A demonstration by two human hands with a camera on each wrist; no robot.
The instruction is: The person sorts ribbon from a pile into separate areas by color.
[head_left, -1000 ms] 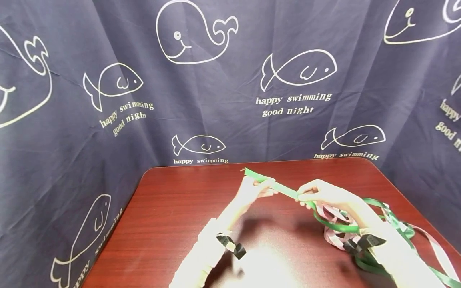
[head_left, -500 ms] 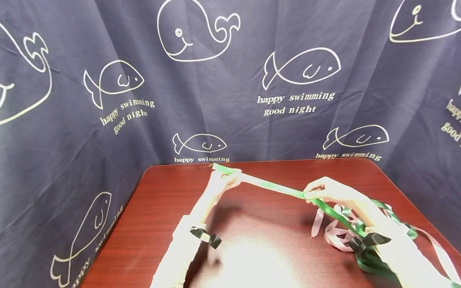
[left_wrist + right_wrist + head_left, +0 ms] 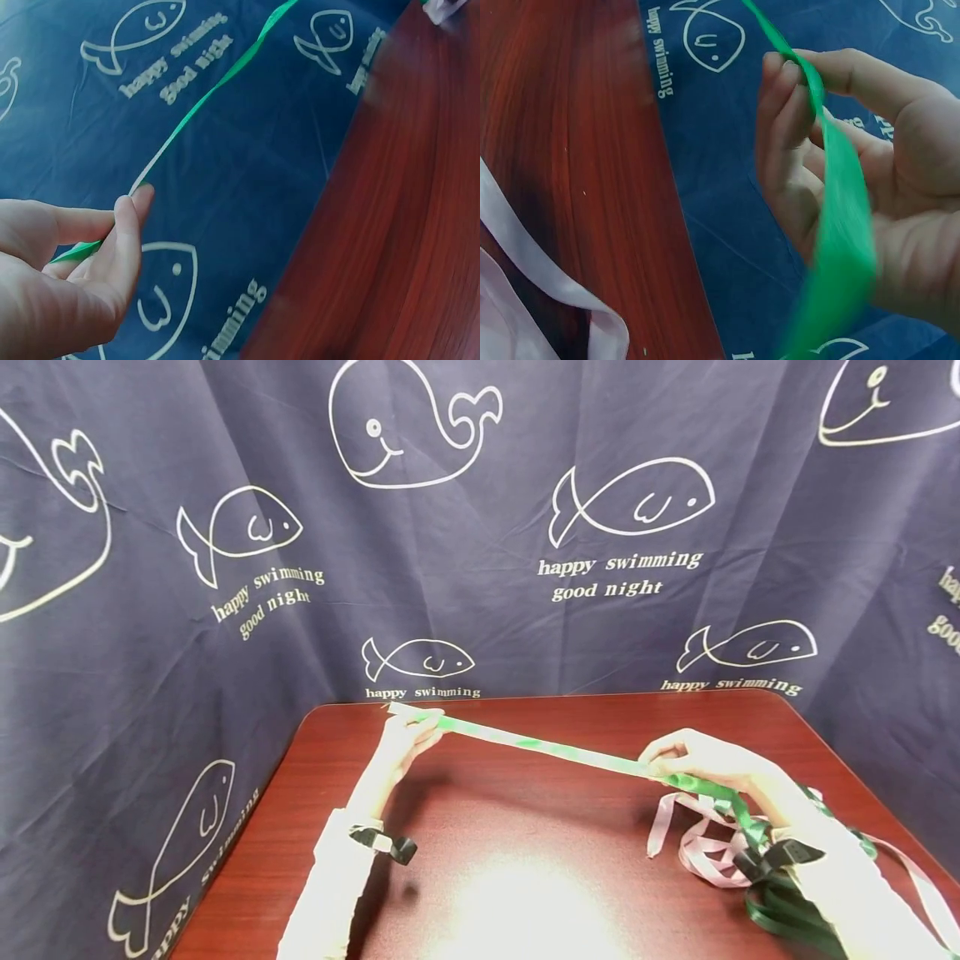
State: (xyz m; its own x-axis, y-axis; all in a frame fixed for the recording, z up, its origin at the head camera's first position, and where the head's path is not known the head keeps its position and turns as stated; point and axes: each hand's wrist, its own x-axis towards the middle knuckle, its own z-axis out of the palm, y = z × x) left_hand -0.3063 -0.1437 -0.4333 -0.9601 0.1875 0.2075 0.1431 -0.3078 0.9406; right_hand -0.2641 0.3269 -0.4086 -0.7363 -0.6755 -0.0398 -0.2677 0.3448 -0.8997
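Note:
A long satin green ribbon [image 3: 540,746] stretches nearly straight between my two hands, above the table. My left hand [image 3: 401,743] pinches it close to its frayed end, which sticks out beyond the fingers. In the left wrist view, thumb and fingertips press together on the green ribbon [image 3: 180,126], which runs up and away with a slight twist. My right hand [image 3: 697,756] holds it between thumb and fingers at the right. Seen from the right wrist, the ribbon [image 3: 847,225] passes through the fingertips and hangs down past the palm, blurred at its lower part.
Loose pink ribbon [image 3: 708,864] and dark green ribbon [image 3: 787,910] lie tangled under my right forearm on the reddish wooden table [image 3: 300,827]. A dark blue curtain [image 3: 495,568] with whale and fish drawings stands behind and beside the table. Bright glare covers the table's middle front.
My left hand has moved well to the left with the ribbon's end, so the stretch between the hands has grown. The right hand has shifted slightly right, and ribbon has slid through its fingers.

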